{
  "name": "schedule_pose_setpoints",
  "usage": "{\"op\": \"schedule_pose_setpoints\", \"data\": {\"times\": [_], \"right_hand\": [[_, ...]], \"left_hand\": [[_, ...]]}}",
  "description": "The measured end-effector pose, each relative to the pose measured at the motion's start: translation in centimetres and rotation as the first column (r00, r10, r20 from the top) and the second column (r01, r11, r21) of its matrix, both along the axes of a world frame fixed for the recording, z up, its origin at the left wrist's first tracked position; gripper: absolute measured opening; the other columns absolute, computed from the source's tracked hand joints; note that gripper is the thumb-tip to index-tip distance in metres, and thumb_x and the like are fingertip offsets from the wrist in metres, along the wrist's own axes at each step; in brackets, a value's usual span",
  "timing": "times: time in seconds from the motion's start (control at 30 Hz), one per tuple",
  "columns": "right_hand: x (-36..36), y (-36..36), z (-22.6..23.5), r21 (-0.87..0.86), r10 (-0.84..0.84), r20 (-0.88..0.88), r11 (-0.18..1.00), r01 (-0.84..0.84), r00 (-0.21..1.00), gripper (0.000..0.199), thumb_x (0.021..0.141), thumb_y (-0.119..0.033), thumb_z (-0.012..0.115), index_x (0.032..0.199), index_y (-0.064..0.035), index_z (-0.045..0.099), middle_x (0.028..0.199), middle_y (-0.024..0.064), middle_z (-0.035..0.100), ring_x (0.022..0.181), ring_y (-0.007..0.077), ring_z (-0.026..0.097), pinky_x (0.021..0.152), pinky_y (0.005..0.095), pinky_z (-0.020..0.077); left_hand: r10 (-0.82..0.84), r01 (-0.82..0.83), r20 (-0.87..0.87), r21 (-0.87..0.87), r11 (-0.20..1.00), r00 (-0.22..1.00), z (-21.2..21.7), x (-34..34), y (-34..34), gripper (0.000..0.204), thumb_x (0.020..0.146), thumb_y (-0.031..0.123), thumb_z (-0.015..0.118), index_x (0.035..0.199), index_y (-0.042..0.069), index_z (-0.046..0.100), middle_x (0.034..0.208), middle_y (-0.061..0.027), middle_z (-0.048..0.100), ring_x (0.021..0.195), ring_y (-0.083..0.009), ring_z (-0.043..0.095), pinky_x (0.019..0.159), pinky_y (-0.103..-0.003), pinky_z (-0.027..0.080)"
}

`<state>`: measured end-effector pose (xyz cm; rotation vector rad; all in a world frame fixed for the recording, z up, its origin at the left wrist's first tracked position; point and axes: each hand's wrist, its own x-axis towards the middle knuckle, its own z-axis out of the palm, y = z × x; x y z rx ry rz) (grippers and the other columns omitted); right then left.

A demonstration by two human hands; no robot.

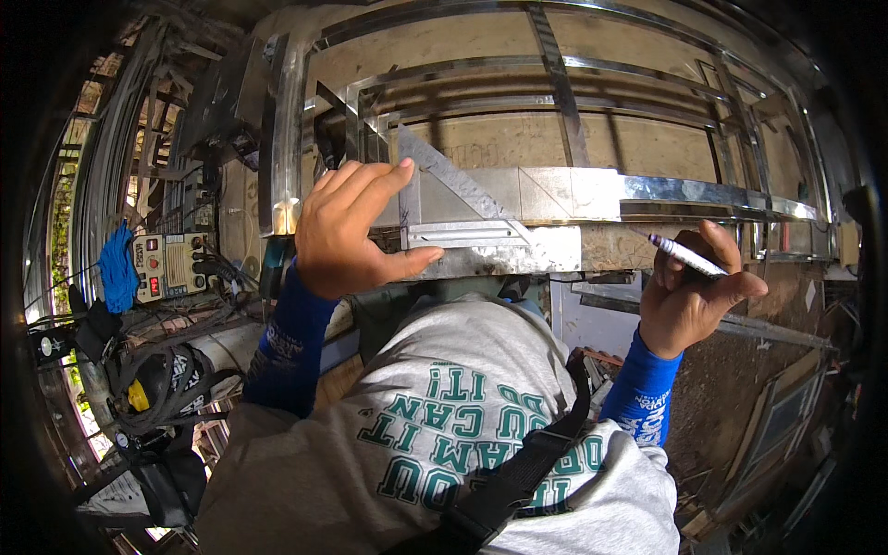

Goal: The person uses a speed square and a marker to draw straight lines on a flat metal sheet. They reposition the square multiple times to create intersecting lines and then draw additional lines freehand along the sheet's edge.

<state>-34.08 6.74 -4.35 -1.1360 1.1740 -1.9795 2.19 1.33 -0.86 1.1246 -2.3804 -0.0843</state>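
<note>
My left hand point(344, 231) is at the left edge of a metal triangle square point(455, 181). Its index fingertip touches the square's upright side, and the thumb lies over the lower edge. Beneath the square is a shiny flat metal bar point(597, 191), with thin lines, one of them slanted, showing on its surface right of the square. A second metal strip point(557, 250) runs along the near side. In my right hand point(684, 310) is a white marker pen point(689, 256), gripped between thumb and fingers, its dark tip pointing left, just right of the bar's brighter section.
Beyond the bar, a welded frame of shiny metal tubes point(562, 92) spans the bench. To the left stand a machine with a control panel point(166, 266), a blue glove point(117, 268) and tangled cables point(176, 375). A framed panel point(772, 430) lies at lower right.
</note>
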Motion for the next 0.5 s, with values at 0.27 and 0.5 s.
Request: {"op": "schedule_pose_setpoints", "data": {"times": [0.27, 0.5], "right_hand": [[0.1, -0.1, -0.4, 0.06, 0.075, 0.052, 0.995, -0.078, 0.996, 0.078, 0.112, -0.066, 0.038, 0.131, 0.0011, 0.072, 0.092, 0.012, 0.075, 0.061, 0.0068, 0.055, 0.052, 0.0202, 0.0419], [1.4, -0.6, 2.0, 0.285, 0.247, -0.168, 0.939, -0.193, 0.954, 0.02, 0.103, -0.01, 0.075, 0.118, 0.0036, 0.077, 0.097, 0.006, 0.075, 0.078, 0.0068, 0.06, 0.068, 0.0228, 0.0455]], "left_hand": [[-0.009, 0.009, -0.006, -0.001, 1.0, 1.0, 0.2, -0.1, -0.1, 0.088, 0.057, 0.041, 0.102, 0.127, -0.005, 0.074, 0.112, -0.0175, 0.074, 0.097, -0.0335, 0.07, 0.087, -0.043, 0.055], [-0.005, 0.005, -0.014, -0.001, 1.0, 1.0, 0.1, -0.3, -0.2, 0.088, 0.056, 0.04, 0.102, 0.126, -0.005, 0.074, 0.111, -0.0174, 0.074, 0.097, -0.0333, 0.07, 0.087, -0.042, 0.054]]}}
